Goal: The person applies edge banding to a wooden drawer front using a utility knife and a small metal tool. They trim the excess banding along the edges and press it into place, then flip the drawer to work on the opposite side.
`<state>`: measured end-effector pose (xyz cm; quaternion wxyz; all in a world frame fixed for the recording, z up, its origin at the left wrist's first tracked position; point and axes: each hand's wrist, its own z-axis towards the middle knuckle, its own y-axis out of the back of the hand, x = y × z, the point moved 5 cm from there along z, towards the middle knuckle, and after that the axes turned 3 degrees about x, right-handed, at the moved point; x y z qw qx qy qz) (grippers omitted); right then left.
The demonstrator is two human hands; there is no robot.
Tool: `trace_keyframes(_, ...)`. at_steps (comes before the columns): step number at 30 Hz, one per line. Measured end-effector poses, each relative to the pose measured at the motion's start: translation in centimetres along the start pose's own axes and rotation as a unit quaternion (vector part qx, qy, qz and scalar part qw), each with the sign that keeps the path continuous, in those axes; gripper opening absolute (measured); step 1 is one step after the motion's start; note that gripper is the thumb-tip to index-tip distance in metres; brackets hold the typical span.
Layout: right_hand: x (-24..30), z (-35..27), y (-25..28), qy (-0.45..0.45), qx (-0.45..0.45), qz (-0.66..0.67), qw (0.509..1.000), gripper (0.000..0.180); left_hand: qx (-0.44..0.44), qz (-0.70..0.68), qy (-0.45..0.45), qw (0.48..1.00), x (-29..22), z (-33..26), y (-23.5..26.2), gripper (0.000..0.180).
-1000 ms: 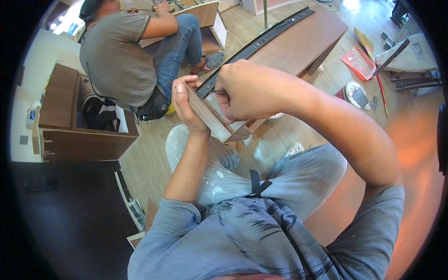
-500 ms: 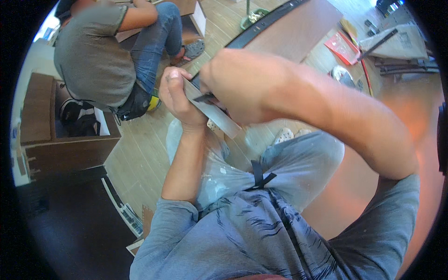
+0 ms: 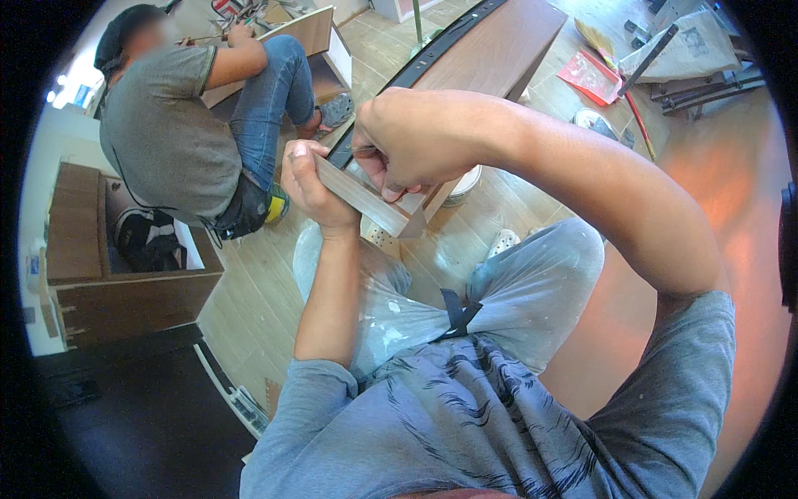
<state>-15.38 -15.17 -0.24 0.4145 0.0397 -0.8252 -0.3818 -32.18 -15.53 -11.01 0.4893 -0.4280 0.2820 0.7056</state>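
My left hand [image 3: 316,187] is closed around the left end of a pale wood-grain strip [image 3: 357,193], its thumb lying along the top. The strip slants down to the right, and a small pointed flap or corner shows at its lower end. Directly over it, my right hand [image 3: 399,141] is bent down with its fingers closed and the fingertips close to the strip's surface. Whatever those fingers hold is mostly hidden. Behind both hands runs a long brown wood panel [image 3: 490,50] with a black rail [image 3: 440,41] along its left side. I cannot tell whether strip and panel are joined.
A person [image 3: 166,125] crouches at the far left beside an open wooden box [image 3: 324,58]. A brown cabinet [image 3: 133,291] with dark items inside stands at left. Far right are a red dustpan [image 3: 590,79], a broom [image 3: 594,35] and dark metal bars [image 3: 715,91]. A round can [image 3: 464,187] stands behind the strip.
My right hand has turned, its fingertips now lower at the strip; the dark pointed tool seen under it earlier is hidden. The strip has tilted, showing its corner. The view has shifted slightly.
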Motion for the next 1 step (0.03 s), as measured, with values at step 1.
trace_keyframes(1,0.15,0.11,0.04,0.011,0.005,-0.031,0.999,0.003,0.008,-0.008,-0.014,1.000,0.06,0.13,-0.13,0.044)
